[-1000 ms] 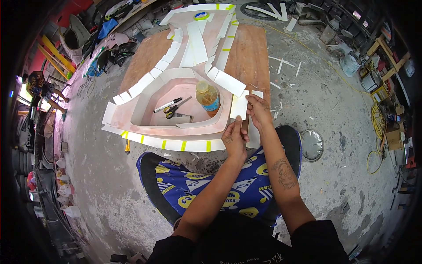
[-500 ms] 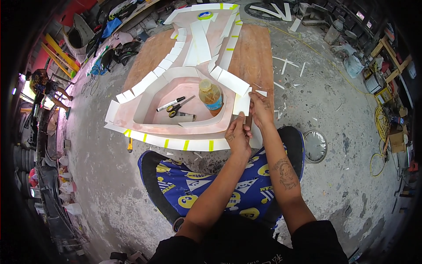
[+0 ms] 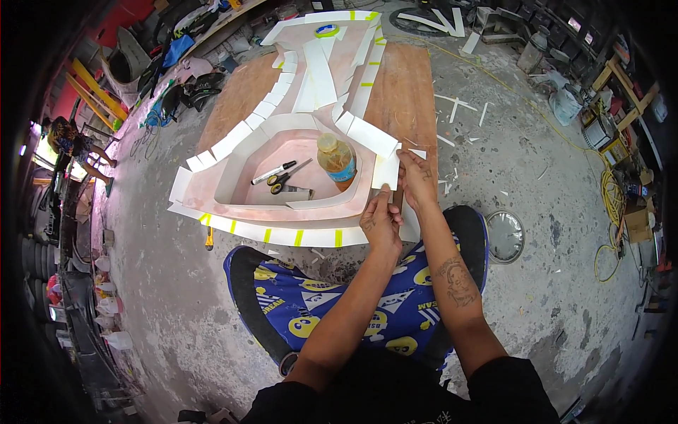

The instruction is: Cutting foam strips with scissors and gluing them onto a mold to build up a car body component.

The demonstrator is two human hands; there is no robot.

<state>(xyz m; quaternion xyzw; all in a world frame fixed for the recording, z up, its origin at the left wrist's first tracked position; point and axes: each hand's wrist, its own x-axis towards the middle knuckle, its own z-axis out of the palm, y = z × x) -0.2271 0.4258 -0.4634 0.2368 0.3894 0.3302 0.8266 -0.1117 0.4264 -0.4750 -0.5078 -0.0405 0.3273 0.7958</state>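
A pinkish moulded form (image 3: 212, 180) with a recessed tray lies on a brown board (image 3: 401, 92), white card strips standing along its edges. At its near right corner, my left hand (image 3: 381, 222) pinches the lower edge of a white card piece (image 3: 385, 172). My right hand (image 3: 418, 178) is closed at the same card's upper right side, fingertips on its edge. Inside the recess stand a bottle (image 3: 337, 162) of brownish liquid, a marker (image 3: 273, 172), black scissors (image 3: 286, 178) and a small tube-like item (image 3: 302, 193).
A tape roll (image 3: 327, 30) and loose card strips (image 3: 318, 74) rest on the form's far part. Card offcuts (image 3: 454, 109) litter the floor at right, with a round clear-topped disc (image 3: 505, 237) nearby. A yellow hose (image 3: 613, 194) lies coiled far right. Another person (image 3: 70, 141) bends at far left.
The view has shifted slightly. Both hands stay at the same card piece, with only slight finger movement.
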